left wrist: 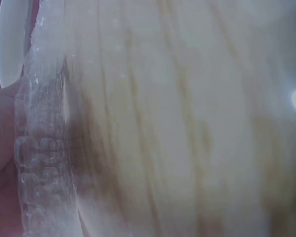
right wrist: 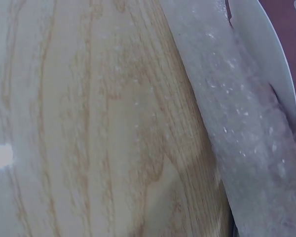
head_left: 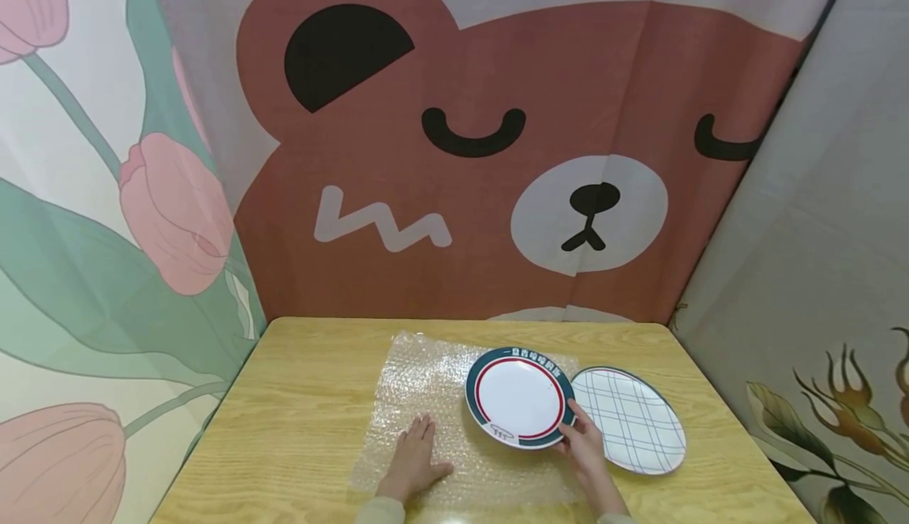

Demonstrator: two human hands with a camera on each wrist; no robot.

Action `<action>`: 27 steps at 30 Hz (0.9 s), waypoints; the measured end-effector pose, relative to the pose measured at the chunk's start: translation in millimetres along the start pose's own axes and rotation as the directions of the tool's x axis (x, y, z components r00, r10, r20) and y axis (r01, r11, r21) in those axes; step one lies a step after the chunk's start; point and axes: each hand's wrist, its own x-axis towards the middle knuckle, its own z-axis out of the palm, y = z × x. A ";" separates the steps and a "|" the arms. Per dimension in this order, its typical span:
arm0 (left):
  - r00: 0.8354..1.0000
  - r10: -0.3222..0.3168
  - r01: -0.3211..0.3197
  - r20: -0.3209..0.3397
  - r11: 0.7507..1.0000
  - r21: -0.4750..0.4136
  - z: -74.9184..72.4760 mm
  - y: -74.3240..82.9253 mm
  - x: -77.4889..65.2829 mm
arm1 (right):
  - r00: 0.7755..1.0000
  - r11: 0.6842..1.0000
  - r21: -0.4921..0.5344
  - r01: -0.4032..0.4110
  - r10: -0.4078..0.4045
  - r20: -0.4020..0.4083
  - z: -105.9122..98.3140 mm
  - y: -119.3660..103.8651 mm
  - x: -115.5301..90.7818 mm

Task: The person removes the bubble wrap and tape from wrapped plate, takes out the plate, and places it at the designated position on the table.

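Note:
In the head view, my right hand (head_left: 586,447) grips the right edge of a round white plate (head_left: 521,398) with a dark teal rim, a red ring and white lettering. That plate is over a sheet of clear bubble wrap (head_left: 415,378). With its fingers straight, my left hand (head_left: 414,461) rests on the wrap's left part, apart from the plate. The left wrist view catches part of this hand (left wrist: 1,133) beside the wrap (left wrist: 39,148). In the right wrist view, the plate's pale underside (right wrist: 266,54) shows above the wrap (right wrist: 227,113), fingertips at the far right edge.
A second plate (head_left: 632,423), white with a blue grid pattern, lies on the wooden table (head_left: 305,398) right of the wrap, close by my right hand. Behind the table hangs a curtain (head_left: 568,74) printed with a brown bear, and patterned cloths hang at both sides.

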 end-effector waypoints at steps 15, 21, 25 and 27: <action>1.000 -0.012 0.012 0.016 1.000 0.015 -2.3 1.5 -0.5 | 0.999 1.000 0.016 -0.026 0.027 -0.044 -14.0 -7.0 0.5; 1.000 -0.010 0.009 0.021 1.000 0.018 -1.4 0.8 -0.8 | 0.998 0.998 0.049 -0.031 0.033 -0.047 -21.8 -8.6 -0.1; 1.000 -0.015 0.014 0.025 1.000 0.017 0.5 -1.1 -0.1 | 0.998 0.998 0.060 -0.037 0.040 -0.057 -27.2 -9.1 0.3; 0.999 -0.016 0.015 0.029 1.000 0.018 1.2 -1.9 0.4 | 0.997 0.997 0.066 -0.035 0.039 -0.063 -29.3 -9.2 0.9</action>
